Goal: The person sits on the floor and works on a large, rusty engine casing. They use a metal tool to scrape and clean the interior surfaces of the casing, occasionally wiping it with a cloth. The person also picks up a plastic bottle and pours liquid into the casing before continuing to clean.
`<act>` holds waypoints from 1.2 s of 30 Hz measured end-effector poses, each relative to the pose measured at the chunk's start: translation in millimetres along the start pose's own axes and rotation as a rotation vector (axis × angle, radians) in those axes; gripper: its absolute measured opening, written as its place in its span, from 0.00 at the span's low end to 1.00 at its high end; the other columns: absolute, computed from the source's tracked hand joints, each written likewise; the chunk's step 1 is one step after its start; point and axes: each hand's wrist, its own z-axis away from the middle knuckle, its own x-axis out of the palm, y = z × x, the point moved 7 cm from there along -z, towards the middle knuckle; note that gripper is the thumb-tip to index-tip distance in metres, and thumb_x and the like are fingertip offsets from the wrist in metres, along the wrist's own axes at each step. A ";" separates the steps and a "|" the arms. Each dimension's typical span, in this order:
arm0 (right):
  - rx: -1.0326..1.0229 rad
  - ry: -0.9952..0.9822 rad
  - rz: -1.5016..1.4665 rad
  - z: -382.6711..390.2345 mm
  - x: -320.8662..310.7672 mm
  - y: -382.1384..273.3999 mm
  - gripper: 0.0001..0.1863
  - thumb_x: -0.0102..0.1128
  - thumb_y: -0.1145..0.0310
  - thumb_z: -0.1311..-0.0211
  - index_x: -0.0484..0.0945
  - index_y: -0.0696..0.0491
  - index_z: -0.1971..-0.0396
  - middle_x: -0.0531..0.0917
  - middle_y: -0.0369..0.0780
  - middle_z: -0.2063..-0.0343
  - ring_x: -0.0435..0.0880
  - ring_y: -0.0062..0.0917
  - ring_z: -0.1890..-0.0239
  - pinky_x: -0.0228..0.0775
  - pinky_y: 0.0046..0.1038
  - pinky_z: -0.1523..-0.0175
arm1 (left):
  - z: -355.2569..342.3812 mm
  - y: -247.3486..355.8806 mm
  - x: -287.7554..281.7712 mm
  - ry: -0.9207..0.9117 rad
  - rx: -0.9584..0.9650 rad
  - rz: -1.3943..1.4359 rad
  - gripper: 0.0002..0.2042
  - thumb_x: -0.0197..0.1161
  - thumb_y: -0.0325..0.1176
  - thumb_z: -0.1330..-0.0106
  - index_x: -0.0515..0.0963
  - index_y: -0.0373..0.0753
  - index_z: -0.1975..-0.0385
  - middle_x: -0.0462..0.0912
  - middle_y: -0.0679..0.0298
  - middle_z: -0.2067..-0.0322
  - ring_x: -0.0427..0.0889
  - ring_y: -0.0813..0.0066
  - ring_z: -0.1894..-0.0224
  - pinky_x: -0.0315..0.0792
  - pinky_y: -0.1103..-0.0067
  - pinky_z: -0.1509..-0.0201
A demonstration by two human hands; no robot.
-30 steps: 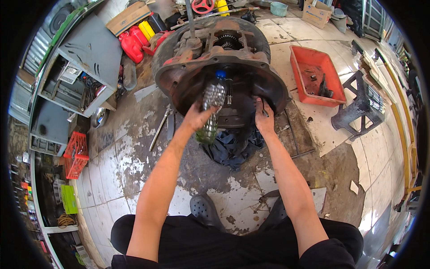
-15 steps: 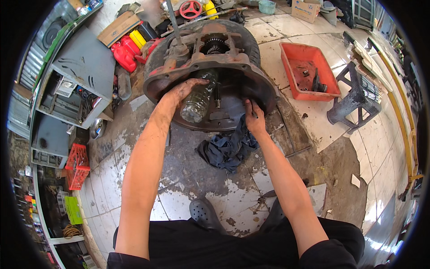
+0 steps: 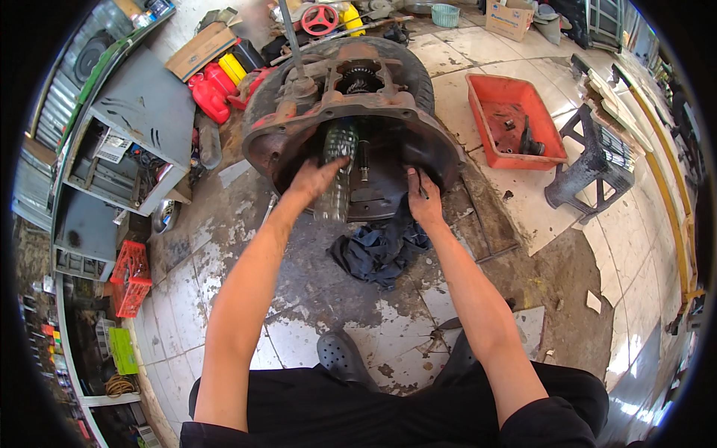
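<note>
Head view: left hand [image 3: 317, 181] is wrapped around a clear bottle [image 3: 337, 193], fingers across its middle, slightly blurred. Bottle is tilted in the mouth of the housing [image 3: 388, 168]: top end up under the upper rim, base down by the lower rim. Can't make out the cap. Shaft [image 3: 364, 160] sits just right of the bottle.

Right hand [image 3: 424, 198] is at the right inner side of the housing, fingers curled around something thin and dark; can't tell what, or how tight. Dark cloth [image 3: 373, 254] is bunched on the floor below, one end running up beside that hand; can't tell if it's gripped.

Housing is on a tyre [image 3: 420, 67], gear [image 3: 358, 80] visible through the top opening, lever [image 3: 288, 33] rising on the left. Off to the right: red tray [image 3: 515, 161] with metal parts [image 3: 529, 140] in it, dark stool [image 3: 594, 160] beside it.
</note>
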 end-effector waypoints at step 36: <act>-0.185 0.056 -0.156 -29.9 29.3 -61.9 0.11 0.59 0.70 0.34 0.84 0.56 0.55 0.87 0.46 0.64 0.87 0.29 0.62 0.75 0.25 0.55 | 111.5 -134.1 -123.6 0.785 0.408 0.230 0.22 0.52 0.44 0.25 0.70 0.30 0.44 0.81 0.49 0.50 0.80 0.62 0.46 0.70 0.70 0.39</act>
